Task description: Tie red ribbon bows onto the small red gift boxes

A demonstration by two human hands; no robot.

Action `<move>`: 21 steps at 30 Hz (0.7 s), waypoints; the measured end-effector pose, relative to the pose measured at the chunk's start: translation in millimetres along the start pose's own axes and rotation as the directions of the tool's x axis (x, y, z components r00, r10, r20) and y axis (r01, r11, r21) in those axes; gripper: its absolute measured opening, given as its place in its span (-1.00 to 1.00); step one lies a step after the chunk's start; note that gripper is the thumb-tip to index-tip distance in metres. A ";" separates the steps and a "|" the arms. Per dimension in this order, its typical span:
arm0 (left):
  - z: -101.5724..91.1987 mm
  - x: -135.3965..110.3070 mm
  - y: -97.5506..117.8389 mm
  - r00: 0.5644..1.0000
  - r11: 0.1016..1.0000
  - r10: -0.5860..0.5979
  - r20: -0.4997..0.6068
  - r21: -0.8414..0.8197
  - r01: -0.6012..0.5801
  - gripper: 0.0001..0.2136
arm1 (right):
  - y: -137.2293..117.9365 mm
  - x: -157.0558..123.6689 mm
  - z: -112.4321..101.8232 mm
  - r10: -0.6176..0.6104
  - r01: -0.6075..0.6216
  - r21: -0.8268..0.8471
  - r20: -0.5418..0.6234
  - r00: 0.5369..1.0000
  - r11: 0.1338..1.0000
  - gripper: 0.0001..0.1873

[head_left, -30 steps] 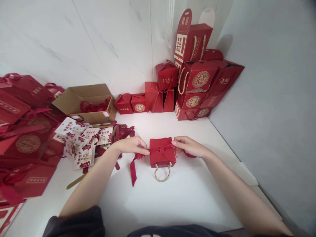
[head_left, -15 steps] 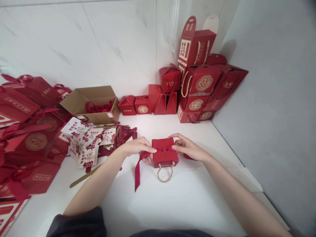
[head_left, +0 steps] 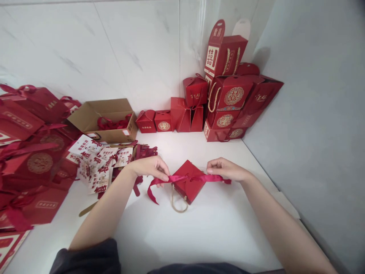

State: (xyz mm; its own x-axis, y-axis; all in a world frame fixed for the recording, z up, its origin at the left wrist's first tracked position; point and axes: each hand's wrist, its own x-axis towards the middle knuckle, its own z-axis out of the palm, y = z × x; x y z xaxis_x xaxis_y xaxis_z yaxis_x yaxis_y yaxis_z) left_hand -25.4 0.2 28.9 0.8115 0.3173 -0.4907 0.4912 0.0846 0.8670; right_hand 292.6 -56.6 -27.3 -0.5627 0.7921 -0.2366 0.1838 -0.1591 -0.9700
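A small red gift box point(head_left: 189, 190) sits turned cornerwise on the white table point(head_left: 188, 239), its rope handle point(head_left: 179, 210) resting toward me. A red ribbon point(head_left: 203, 177) runs through the top of the box and stretches out to both sides. My left hand point(head_left: 155, 167) pinches the ribbon left of the box, and its loose tail hangs down below the fingers. On the other side, my right hand point(head_left: 225, 169) pinches the ribbon's right part, with the end sticking out past the fingers. Both hands are clear of the box itself.
Red boxes with ribbon bows point(head_left: 40, 163) pile up at the left. An open cardboard box point(head_left: 114, 136) holds red ribbons. Printed cards point(head_left: 99, 179) and loose ribbons lie before it. Stacked red boxes point(head_left: 234, 95) stand by the wall at the back right.
Both hands have moved outward from the box, drawing the ribbon out straight to either side. The box has rotated to a diamond angle, and its handle has shifted left.
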 end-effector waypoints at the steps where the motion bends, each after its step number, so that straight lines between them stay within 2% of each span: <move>1: -1.0 -0.3 0.7 0.999 0.998 0.043 0.007 0.051 -0.044 -0.82 | -0.4 -1.3 -1.5 -0.006 0.006 -0.012 0.041 0.999 1.000 -0.65; 3: -1.8 0.4 2.3 0.991 0.981 0.136 -0.002 0.139 -0.134 -0.86 | -0.4 -3.1 -3.0 0.001 0.000 -0.009 0.110 0.994 1.000 -0.67; 5: -1.6 2.1 3.7 0.982 0.968 0.191 -0.012 0.169 -0.186 -0.87 | -1.1 -4.3 -2.0 0.033 -0.033 -0.003 0.191 0.981 0.999 -0.61; 7: -0.7 3.7 3.8 0.984 0.973 0.175 -0.019 0.157 -0.170 -0.83 | -3.8 -5.1 1.7 0.053 -0.046 -0.032 0.271 0.961 0.998 -0.53; 10: 2.0 6.5 1.4 0.991 0.989 0.119 -0.064 0.091 -0.113 -0.76 | -10.0 -4.3 10.2 0.011 0.027 -0.112 0.331 0.944 0.993 -0.63; 12: 4.4 8.4 -0.4 0.995 0.996 0.082 -0.064 -0.023 -0.084 -0.74 | -13.1 -2.6 14.5 -0.055 0.092 -0.133 0.261 0.964 0.987 -0.68; 14: 6.5 9.3 -0.8 0.998 0.990 0.053 -0.014 -0.128 -0.055 -0.74 | -15.4 -2.1 15.3 -0.117 0.129 -0.136 0.093 0.989 0.982 -0.68; 16: 7.4 8.6 0.1 0.999 0.987 0.042 0.035 -0.157 -0.036 -0.75 | -18.5 -5.3 13.0 -0.135 0.121 -0.162 -0.077 0.988 0.979 -0.66; 17: 7.4 7.7 0.8 0.998 0.988 0.041 0.047 -0.154 -0.034 -0.76 | -20.8 -8.5 11.4 -0.109 0.089 -0.179 -0.103 0.989 0.980 -0.63; 18: 7.0 6.7 1.4 0.997 0.989 0.040 0.060 -0.147 -0.031 -0.77 | -23.6 -12.6 10.1 -0.057 0.043 -0.195 -0.068 0.996 0.980 -0.59; 19: 6.6 6.0 1.8 0.996 0.989 0.037 0.079 -0.145 -0.025 -0.78 | -26.8 -17.2 9.3 0.014 -0.009 -0.207 0.023 1.000 0.978 -0.56; 20: 6.2 5.6 1.8 0.994 0.989 0.034 0.103 -0.145 -0.018 -0.78 | -29.9 -21.6 9.4 0.091 -0.056 -0.216 0.154 0.984 0.975 -0.55; 21: 5.9 5.7 1.5 0.991 0.989 0.031 0.132 -0.146 -0.012 -0.78 | -32.6 -25.3 10.3 0.148 -0.084 -0.227 0.284 0.947 0.970 -0.56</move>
State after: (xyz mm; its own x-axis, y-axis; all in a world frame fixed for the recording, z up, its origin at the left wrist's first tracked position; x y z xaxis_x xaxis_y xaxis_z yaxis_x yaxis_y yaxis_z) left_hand -18.1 -3.4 26.9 0.8611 0.1928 -0.4704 0.4299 0.2176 0.8762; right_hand 292.5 -77.5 9.7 -0.7345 0.5596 -0.3840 0.4085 -0.0873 -0.9086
